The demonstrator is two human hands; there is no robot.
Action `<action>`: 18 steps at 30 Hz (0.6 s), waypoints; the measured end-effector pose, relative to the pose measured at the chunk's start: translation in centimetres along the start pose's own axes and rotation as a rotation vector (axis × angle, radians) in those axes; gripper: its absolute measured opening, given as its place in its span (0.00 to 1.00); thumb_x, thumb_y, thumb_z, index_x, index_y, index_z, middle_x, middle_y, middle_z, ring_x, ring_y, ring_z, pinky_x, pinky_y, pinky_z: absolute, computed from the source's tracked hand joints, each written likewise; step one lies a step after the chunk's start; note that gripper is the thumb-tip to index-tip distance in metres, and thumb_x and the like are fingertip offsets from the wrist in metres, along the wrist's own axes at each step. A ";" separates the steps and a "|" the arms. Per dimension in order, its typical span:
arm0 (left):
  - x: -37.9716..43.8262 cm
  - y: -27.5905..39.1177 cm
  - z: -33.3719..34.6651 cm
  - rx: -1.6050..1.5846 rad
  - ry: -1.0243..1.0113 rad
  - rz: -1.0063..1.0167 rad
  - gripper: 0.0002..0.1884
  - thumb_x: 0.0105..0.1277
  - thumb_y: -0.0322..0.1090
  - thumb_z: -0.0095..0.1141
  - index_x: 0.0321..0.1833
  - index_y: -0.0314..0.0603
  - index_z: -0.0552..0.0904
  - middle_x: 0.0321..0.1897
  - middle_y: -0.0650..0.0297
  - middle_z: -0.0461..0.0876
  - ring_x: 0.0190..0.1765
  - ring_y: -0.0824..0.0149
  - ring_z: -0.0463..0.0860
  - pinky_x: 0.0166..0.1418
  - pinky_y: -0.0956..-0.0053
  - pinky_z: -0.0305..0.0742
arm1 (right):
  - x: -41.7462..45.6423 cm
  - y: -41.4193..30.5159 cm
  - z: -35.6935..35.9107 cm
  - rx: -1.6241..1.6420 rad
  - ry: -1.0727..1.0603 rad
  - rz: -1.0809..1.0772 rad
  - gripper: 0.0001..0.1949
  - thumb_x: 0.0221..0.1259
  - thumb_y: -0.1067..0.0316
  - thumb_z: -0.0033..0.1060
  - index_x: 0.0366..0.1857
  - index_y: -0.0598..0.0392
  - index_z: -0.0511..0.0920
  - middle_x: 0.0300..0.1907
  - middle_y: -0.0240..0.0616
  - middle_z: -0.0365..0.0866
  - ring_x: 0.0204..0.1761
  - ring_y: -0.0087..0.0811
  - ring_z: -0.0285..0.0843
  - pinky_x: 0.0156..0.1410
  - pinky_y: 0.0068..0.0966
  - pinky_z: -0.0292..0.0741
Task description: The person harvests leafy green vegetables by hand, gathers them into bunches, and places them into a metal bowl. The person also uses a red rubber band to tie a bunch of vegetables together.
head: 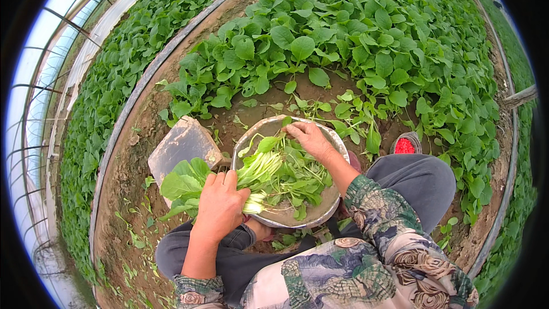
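My left hand (pixel 221 204) is closed around a bunch of leafy greens (pixel 188 184). The broad leaves stick out to the left, while the pale stems and thin roots point over a round metal basin (pixel 343 148). My right hand (pixel 311 137) is above the far side of that basin, its thumb and fingers pinching a small green sprig (pixel 286 122). Below and between both hands, pale-stemmed greens (pixel 263 165) and loose leaves (pixel 300 180) lie in the basin. My fingers partly hide the sprig.
A flat, mud-streaked dark slab (pixel 184 146) lies left of the basin. Dense leafy plants (pixel 343 30) grow ahead and to the right. Scattered leaves (pixel 136 240) lie on the soil (pixel 124 180). A grey hose (pixel 128 98) borders the bed, with greenhouse framing (pixel 43 90) beyond.
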State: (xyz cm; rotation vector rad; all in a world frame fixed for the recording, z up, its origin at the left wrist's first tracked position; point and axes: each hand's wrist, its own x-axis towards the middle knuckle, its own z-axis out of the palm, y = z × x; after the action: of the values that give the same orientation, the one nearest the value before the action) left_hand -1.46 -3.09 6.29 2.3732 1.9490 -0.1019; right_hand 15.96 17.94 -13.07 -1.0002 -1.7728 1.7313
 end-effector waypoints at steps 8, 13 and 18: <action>-0.2 0.0 0.8 -0.053 -0.026 0.019 0.12 0.41 0.29 0.65 0.32 0.45 0.86 0.36 0.55 0.71 0.45 0.52 0.75 0.49 0.62 0.68 | -2.4 -8.4 5.6 -0.257 -0.022 -0.216 0.21 0.69 0.49 0.62 0.40 0.62 0.83 0.35 0.47 0.85 0.38 0.35 0.82 0.50 0.33 0.77; -0.7 -0.3 0.1 -0.351 -0.013 0.015 0.15 0.42 0.32 0.68 0.36 0.46 0.88 0.39 0.54 0.75 0.46 0.49 0.77 0.50 0.59 0.71 | 0.8 -2.7 1.7 0.046 0.251 -0.055 0.18 0.71 0.55 0.62 0.26 0.59 0.79 0.19 0.32 0.71 0.18 0.23 0.63 0.27 0.25 0.65; -1.6 -1.9 0.0 -0.504 0.145 -0.032 0.16 0.42 0.35 0.70 0.37 0.47 0.88 0.42 0.53 0.77 0.45 0.47 0.77 0.49 0.57 0.72 | -0.4 -1.7 -1.2 0.124 0.008 0.384 0.31 0.69 0.31 0.52 0.31 0.55 0.83 0.22 0.30 0.77 0.18 0.26 0.73 0.26 0.26 0.72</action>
State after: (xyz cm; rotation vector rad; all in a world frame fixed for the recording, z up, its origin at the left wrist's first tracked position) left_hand -3.60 -4.24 6.40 2.0610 1.7947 0.5105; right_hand 16.86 18.49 -11.22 -1.3580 -1.5175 2.0307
